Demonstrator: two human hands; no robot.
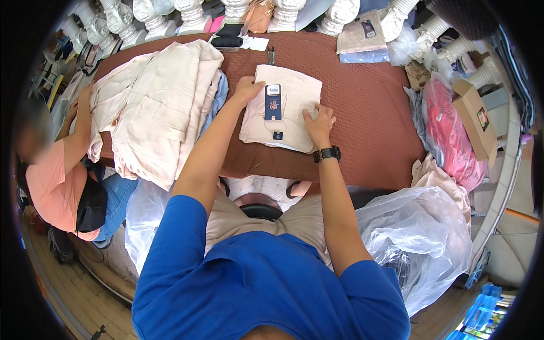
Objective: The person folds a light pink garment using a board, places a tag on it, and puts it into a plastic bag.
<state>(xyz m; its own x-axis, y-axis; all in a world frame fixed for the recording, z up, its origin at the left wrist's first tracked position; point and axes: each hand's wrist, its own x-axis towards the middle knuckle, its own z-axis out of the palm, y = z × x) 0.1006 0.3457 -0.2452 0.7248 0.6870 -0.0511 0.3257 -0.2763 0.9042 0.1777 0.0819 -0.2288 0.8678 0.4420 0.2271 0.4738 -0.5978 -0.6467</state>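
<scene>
"So, item one: what is lying in the middle?"

"One folded cloth (292, 90), beige, is lying flat at the centre of the brown tablecloth (368, 124), toward its near edge. One dark blue tag (273, 97) is resting on top, with a small dark label (278, 135) below it."

"And the hands?"

"Left hand (248, 89): touching the cloth's left edge, thumb on top; whether the fingers are pinching from beneath, I cannot tell. Right hand (321, 123): resting at the cloth's right edge, thumb and fingers spreading apart, not clenching. One black watch (327, 154) is circling that wrist."

"Other stock?"

"One heap of beige cloth (164, 102) is covering the tablecloth's left part. Small snips (271, 55) are lying toward the tablecloth's far edge, and a packed beige garment (362, 31) is lying at its far right. White columns (192, 14) are lining its far side."

"Beyond the edges?"

"Red cloth in plastic (447, 127) and an open cardboard box (475, 122) are standing off the tablecloth's right edge. One clear plastic bag (425, 226) is bulging below its near right corner. Another person (51, 181), in a pink shirt, is sitting off its left edge."
</scene>
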